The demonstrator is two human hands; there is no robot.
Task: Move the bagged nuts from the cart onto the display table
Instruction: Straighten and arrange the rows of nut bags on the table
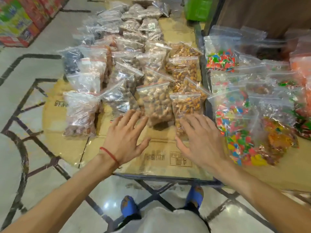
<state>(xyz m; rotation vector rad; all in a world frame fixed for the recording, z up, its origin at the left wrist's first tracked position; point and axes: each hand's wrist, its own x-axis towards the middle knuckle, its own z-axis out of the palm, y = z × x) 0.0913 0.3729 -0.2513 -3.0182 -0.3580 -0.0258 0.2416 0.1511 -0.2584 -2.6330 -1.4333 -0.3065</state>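
left grip (125, 140) spread, right grip (200, 142) spread over nut bag (186, 105) on cardboard (159, 148); nothing held.

I have one view only, from a wide-angle camera worn on the person's head. It faces forward and steeply down, close above the cardboard-lined cart (159, 157). The left hand (125, 140) and right hand (200, 140) enter from the bottom edge, blue shoes (129, 207) directly beneath. The display table (277, 175) fills the right side
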